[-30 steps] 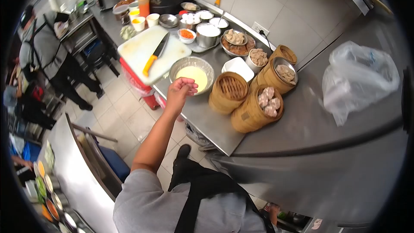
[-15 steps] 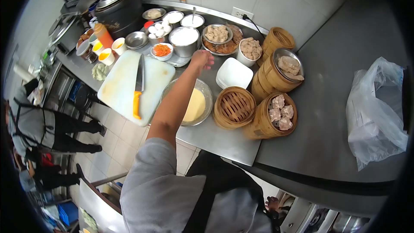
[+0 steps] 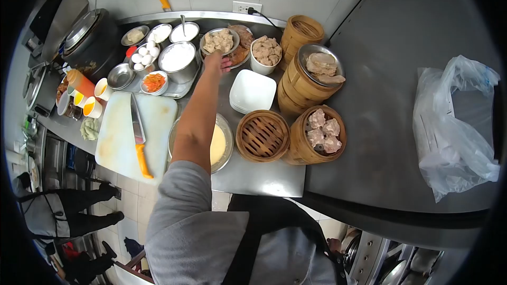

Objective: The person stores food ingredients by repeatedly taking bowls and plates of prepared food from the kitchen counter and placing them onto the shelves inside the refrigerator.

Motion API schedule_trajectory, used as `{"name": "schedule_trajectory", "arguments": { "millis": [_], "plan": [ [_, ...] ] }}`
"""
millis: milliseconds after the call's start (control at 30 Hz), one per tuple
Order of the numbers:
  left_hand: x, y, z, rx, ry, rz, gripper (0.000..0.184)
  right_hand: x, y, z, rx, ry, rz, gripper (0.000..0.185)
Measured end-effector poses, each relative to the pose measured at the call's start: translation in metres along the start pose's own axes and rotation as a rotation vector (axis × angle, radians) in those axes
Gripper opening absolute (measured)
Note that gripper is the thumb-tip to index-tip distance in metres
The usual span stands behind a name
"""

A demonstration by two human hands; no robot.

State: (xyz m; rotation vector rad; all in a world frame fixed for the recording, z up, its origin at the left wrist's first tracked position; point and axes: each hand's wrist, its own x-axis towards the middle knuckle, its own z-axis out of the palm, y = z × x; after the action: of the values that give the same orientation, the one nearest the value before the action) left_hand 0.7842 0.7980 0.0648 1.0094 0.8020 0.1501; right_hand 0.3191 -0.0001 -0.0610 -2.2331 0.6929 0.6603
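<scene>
My left hand [image 3: 216,63] reaches forward at the near edge of a metal bowl [image 3: 219,41] of pale raw meat pieces. Its visible fingers are loosely apart, pointing right, and hold nothing that I can see; whether they touch the rim is unclear. That bowl rests on a plate of browned food [image 3: 244,47]. To the right stands a white tub [image 3: 266,53] of similar meat. Below my left forearm is a bowl of pale yellow liquid [image 3: 224,145], partly hidden. My right hand [image 3: 334,245] hangs low beside my apron, mostly hidden, its fingers unclear.
White square dishes [image 3: 252,91] are stacked beside bamboo steamers [image 3: 262,135], one with dumplings [image 3: 323,131]. A knife [image 3: 138,132] lies on the cutting board [image 3: 113,126]. Eggs [image 3: 144,56], shredded orange food [image 3: 154,82] and a plastic bag [image 3: 454,126] are around. A co-worker [image 3: 47,211] stands at left.
My left hand has moved forward, from beside the plate to the near edge of the metal bowl. The view has shifted right, so the counter's things appear further left.
</scene>
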Motion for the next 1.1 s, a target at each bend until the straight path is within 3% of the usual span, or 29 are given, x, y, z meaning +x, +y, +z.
{"name": "schedule_trajectory", "arguments": {
  "millis": [67,133,267,367,567,700,800,900,933,1100],
  "plan": [
    [-0.006,0.004,0.010,0.101,-0.044,-0.086,0.036,-0.001,-0.022,0.004,0.199,0.131,0.213,0.024],
    [-0.024,0.002,0.022,0.232,-0.133,-0.148,0.030,0.015,-0.007,0.004,0.214,0.138,0.213,0.029],
    [-0.086,0.015,0.057,0.366,-0.301,0.186,0.025,0.020,-0.011,0.010,0.262,0.139,0.234,0.031],
    [-0.128,0.026,0.089,0.425,-0.398,0.305,0.021,0.018,-0.018,0.016,0.329,0.157,0.247,0.031],
    [-0.175,0.033,0.145,0.627,-0.520,0.301,0.029,0.026,-0.035,0.027,0.262,0.125,0.225,0.030],
    [-0.184,0.033,0.167,0.985,-0.437,0.382,0.033,0.029,-0.038,0.030,0.279,0.105,0.231,0.033],
    [-0.228,0.029,0.165,1.139,-0.370,0.735,0.035,0.022,-0.034,0.035,0.290,0.117,0.250,0.034],
    [-0.249,0.005,0.161,1.178,-0.617,0.837,0.034,0.036,0.021,0.047,0.338,-0.023,0.256,0.034],
    [-0.254,-0.002,0.159,1.221,-0.656,0.820,0.034,0.036,0.026,0.046,0.209,-0.055,0.276,0.032],
    [-0.259,-0.029,0.151,1.325,-0.791,0.711,0.036,0.040,0.035,0.031,0.231,-0.070,0.259,0.030]
  ]
}}
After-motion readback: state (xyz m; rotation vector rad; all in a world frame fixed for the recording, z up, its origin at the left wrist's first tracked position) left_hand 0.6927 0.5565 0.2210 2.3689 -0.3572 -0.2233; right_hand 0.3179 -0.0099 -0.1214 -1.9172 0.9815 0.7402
